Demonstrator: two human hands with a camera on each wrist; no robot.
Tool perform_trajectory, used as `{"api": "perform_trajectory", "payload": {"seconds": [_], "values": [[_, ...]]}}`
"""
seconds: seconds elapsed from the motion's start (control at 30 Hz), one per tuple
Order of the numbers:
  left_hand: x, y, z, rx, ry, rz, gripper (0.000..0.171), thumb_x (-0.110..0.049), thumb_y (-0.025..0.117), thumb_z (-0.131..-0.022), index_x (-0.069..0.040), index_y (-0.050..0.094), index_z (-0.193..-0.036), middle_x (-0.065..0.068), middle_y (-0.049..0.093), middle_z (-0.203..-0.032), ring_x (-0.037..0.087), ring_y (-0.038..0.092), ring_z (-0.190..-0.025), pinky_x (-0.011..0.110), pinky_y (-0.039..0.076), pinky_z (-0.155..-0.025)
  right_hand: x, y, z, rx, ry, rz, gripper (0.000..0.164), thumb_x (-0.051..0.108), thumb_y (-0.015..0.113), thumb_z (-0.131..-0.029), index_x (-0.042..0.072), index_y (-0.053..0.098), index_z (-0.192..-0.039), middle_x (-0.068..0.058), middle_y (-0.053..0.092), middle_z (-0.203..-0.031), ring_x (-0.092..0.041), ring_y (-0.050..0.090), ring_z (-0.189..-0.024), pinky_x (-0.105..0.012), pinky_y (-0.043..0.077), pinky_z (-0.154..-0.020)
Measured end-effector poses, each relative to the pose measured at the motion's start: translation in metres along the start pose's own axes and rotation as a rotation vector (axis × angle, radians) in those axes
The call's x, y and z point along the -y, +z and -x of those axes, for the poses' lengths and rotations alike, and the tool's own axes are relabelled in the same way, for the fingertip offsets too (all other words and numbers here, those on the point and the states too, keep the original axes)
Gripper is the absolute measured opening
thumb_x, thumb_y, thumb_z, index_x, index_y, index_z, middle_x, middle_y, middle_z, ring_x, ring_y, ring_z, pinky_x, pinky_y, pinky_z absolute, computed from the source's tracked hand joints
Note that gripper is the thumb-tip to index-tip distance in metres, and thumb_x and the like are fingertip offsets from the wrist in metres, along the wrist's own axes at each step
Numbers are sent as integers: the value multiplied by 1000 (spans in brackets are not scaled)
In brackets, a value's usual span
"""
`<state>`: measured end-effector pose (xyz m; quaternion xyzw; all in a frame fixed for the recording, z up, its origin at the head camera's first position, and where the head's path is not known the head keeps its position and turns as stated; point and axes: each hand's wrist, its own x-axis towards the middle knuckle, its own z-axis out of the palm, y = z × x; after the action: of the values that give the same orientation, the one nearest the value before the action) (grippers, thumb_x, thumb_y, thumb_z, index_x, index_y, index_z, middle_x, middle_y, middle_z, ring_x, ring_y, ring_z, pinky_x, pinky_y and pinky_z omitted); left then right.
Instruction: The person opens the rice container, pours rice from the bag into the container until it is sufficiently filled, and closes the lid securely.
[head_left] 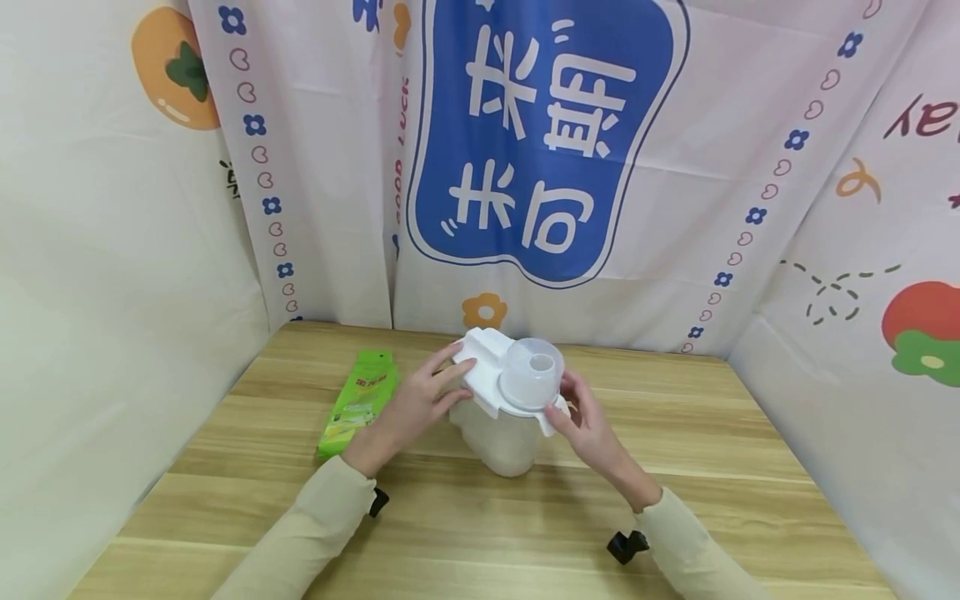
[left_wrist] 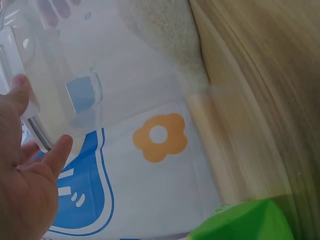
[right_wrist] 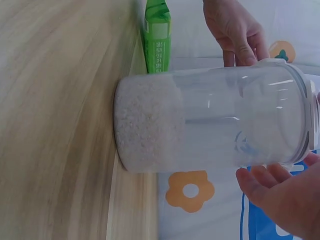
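Observation:
A tall clear storage canister stands upright on the table, its lower part filled with pale, rice-like grain. On top sits a white lid with a translucent cup set on it. My left hand grips the lid's left edge; in the left wrist view its fingers lie on both sides of the rim. With thumb and fingers, my right hand holds the lid's right edge beside a projecting tab. Part of the right fingers is hidden behind the lid in the head view.
A green packet lies on the wooden table, left of the canister and close to my left forearm. Printed white curtains hang behind the table and along both sides.

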<state>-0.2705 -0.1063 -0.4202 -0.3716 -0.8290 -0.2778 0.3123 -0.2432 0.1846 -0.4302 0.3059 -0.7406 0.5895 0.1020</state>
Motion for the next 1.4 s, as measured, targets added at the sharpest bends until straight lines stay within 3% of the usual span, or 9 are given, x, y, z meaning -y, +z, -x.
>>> {"api": "perform_trajectory", "payload": {"seconds": [0.27,0.57,0.77,0.87,0.93,1.0,1.1,1.2,1.4], "values": [[6,2,-1,19,-39,66,49,-16,75,-84,-11,62,-132,28,36,-151,41,50,-132,40,50,-101,6,7,5,-23,3,42,55,-3,59,-92,3,38,-142,-21,52,-127,-10,54,-110,-20,51,-91],[-4,10,9,-81,-75,90,44,-4,67,-91,-1,58,-134,29,44,-146,39,53,-129,34,51,-97,11,19,12,-64,-15,131,65,-4,68,-85,3,38,-143,-19,54,-125,-15,54,-109,-24,52,-95],[-11,10,13,-53,-113,84,47,-5,64,-94,-3,52,-140,27,41,-149,37,54,-128,30,52,-95,12,24,15,-86,-17,143,67,-8,69,-83,-2,39,-141,-21,53,-126,-15,54,-110,-27,54,-95],[-21,6,14,7,-110,11,50,-9,62,-96,-3,47,-144,28,39,-150,35,64,-115,25,57,-85,14,23,16,-83,-23,161,66,-5,70,-84,-1,39,-142,-19,54,-127,-14,55,-110,-30,54,-96],[-30,3,14,55,-119,-39,50,-12,59,-98,-4,45,-146,28,36,-151,28,73,-89,17,58,-71,15,20,16,-59,-21,179,65,-1,70,-86,1,39,-143,-18,54,-128,-17,56,-111,-31,54,-97],[-40,0,14,97,-139,-75,49,-15,56,-100,-7,44,-147,27,35,-153,18,68,-62,12,53,-55,16,14,14,-12,-12,185,65,2,69,-88,4,38,-146,-16,54,-131,-20,56,-113,-32,54,-98],[-56,-4,12,163,-192,-92,50,-27,53,-101,-11,44,-148,25,32,-156,13,62,-53,14,51,-51,16,3,10,94,27,171,66,6,67,-92,9,35,-149,-14,54,-135,-24,57,-118,-34,52,-100],[-71,-5,10,246,-269,-73,62,-46,49,-101,-13,38,-151,21,25,-160,27,73,-84,32,61,-69,13,-6,4,215,57,137,71,8,65,-94,16,28,-154,-13,53,-139,-24,57,-122,-36,52,-102],[-87,-4,7,366,-421,-10,95,-72,48,-89,-12,18,-157,14,-1,-166,39,50,-132,54,52,-97,8,-17,-5,366,90,55,78,9,64,-94,23,20,-157,-17,52,-142,-16,58,-123,-36,52,-100]]}}
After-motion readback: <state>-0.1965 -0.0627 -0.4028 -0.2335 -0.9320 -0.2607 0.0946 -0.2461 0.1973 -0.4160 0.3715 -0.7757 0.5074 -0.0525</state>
